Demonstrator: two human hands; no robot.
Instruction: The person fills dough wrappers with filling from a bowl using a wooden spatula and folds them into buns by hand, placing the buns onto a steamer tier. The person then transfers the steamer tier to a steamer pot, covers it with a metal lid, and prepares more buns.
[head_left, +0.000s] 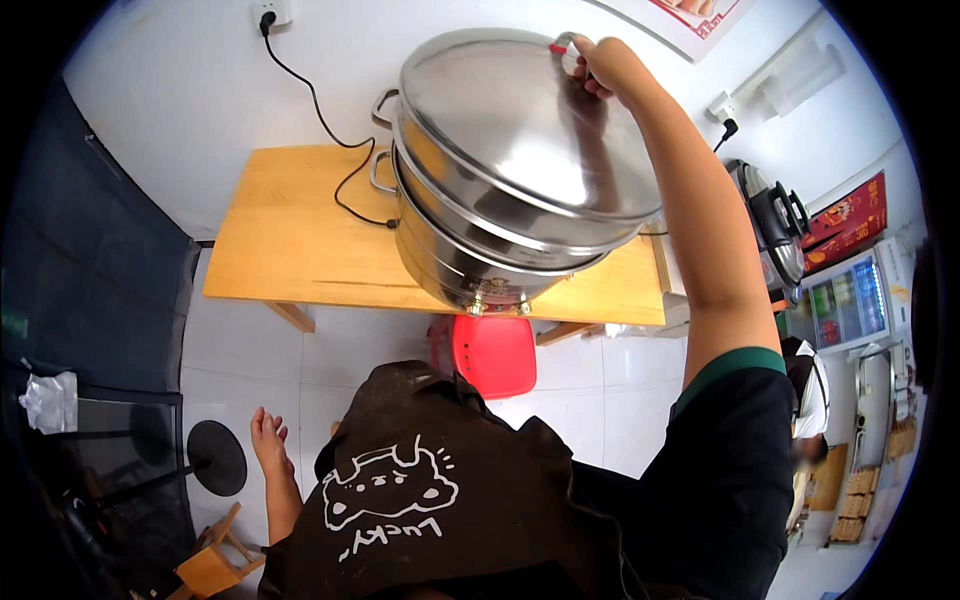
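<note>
My right hand grips the loop handle of a large domed steel lid, which lies over a big electric steamer pot. A steel steamer tier with a side handle sits on the pot's base. Whether the lid rests fully on the tier I cannot tell. Brass-coloured taps stick out at the base's front, low down. The steamer stands on a wooden table against the wall. Low on the left, beside my brown apron, my left hand hangs with nothing in it, fingers partly curled.
A black power cord runs from a wall socket to the steamer. Under the table's front edge stands a red plastic stool. Black cookers are at the right, with a person behind. A round black stand base lies left.
</note>
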